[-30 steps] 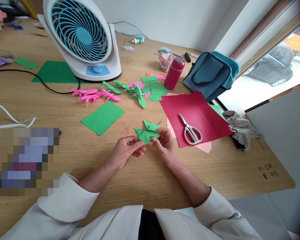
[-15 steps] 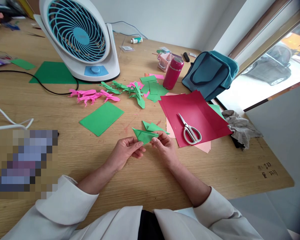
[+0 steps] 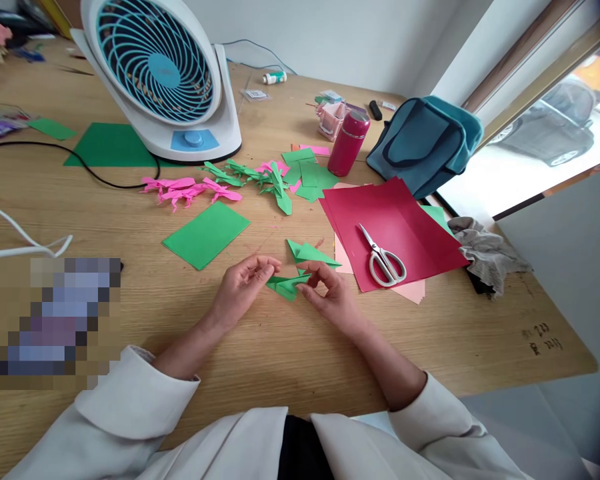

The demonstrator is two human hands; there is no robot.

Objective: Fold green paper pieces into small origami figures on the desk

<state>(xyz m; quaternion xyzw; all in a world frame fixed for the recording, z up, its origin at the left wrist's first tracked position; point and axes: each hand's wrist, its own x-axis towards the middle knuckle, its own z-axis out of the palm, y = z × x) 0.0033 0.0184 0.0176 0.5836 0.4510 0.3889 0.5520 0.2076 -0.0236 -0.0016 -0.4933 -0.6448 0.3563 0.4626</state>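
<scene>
A small folded green paper piece (image 3: 285, 285) lies low over the wooden table (image 3: 290, 360), held between both hands. My left hand (image 3: 243, 287) pinches its left end with curled fingers. My right hand (image 3: 330, 293) grips its right end, fingers bent around it. Just behind the hands lies another folded green piece (image 3: 310, 253). A flat green square sheet (image 3: 206, 234) rests to the left of it.
Red sheets (image 3: 395, 227) with white scissors (image 3: 384, 259) lie to the right. Folded pink figures (image 3: 190, 190) and green figures (image 3: 260, 177) sit in front of a white and blue fan (image 3: 165, 73). A magenta bottle (image 3: 349, 143), a teal bag (image 3: 425, 143), a grey cloth (image 3: 487, 253) and cables (image 3: 25, 237) surround them.
The green piece has been lowered toward the table and turned flatter. My left hand's fingers have shifted up over its left end; my right hand moved down with it.
</scene>
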